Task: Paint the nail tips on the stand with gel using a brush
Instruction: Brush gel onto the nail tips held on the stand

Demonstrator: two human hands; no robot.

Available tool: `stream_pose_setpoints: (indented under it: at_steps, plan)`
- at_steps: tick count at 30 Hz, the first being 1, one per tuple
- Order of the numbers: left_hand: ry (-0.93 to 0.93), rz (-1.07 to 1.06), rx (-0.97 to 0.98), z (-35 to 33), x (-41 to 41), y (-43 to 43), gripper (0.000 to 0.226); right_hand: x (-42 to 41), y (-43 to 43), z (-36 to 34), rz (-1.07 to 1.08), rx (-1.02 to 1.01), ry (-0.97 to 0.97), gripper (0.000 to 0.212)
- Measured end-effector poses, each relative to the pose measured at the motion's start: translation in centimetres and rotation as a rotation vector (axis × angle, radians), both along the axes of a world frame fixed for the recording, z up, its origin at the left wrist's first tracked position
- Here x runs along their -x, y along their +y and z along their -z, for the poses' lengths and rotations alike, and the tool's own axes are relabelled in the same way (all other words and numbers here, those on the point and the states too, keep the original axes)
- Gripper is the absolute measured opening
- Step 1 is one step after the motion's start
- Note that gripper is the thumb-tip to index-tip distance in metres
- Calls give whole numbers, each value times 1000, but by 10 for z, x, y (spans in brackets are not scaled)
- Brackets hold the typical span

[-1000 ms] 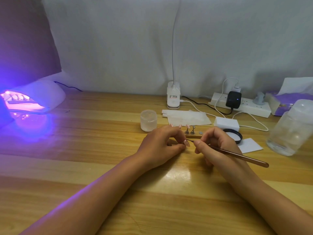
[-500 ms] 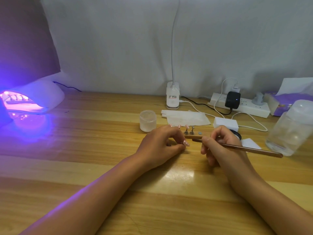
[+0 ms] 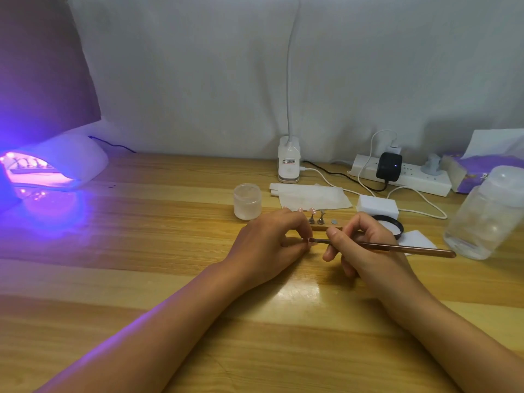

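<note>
A wooden stand (image 3: 321, 227) lies behind my hands, with small metal holders (image 3: 317, 217) on it and pink nail tips on some of them. My left hand (image 3: 269, 245) pinches one nail tip (image 3: 307, 241) on its holder between thumb and fingers, in front of the stand. My right hand (image 3: 360, 245) grips a copper-coloured brush (image 3: 397, 247) like a pen. The brush's tip touches the pinched nail tip. The left hand hides the stand's left part.
A small frosted jar (image 3: 247, 201) stands left of the stand. A black-rimmed lid (image 3: 392, 226), a white block (image 3: 377, 207), wipes (image 3: 312, 196) and a large clear bottle (image 3: 487, 211) lie at the right. A lit UV lamp (image 3: 48, 168) glows far left. Power strip (image 3: 402, 177) and cables sit at the back.
My right hand drew back to the right with the brush, then came left again, so the brush tip now meets the nail tip. The left hand stayed in place.
</note>
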State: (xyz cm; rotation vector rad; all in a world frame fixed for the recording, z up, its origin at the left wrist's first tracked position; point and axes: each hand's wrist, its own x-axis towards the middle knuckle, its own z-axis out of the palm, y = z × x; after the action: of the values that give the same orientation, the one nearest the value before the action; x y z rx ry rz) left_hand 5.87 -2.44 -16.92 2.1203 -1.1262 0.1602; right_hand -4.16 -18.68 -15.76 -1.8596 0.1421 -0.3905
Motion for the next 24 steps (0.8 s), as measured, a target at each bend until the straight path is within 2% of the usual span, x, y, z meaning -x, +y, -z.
stream_pose_setpoints:
  at_steps: [14, 18, 24]
  plan:
    - [8, 12, 12, -1, 0, 0, 9, -3, -5, 4, 107, 23, 11, 16]
    - [8, 9, 19, 0, 0, 0, 9, -2, -4, 1, 67, -41, -10, 20]
    - [2, 7, 2, -1, 0, 0, 9, -2, -1, 1, 34, 33, 19, 18]
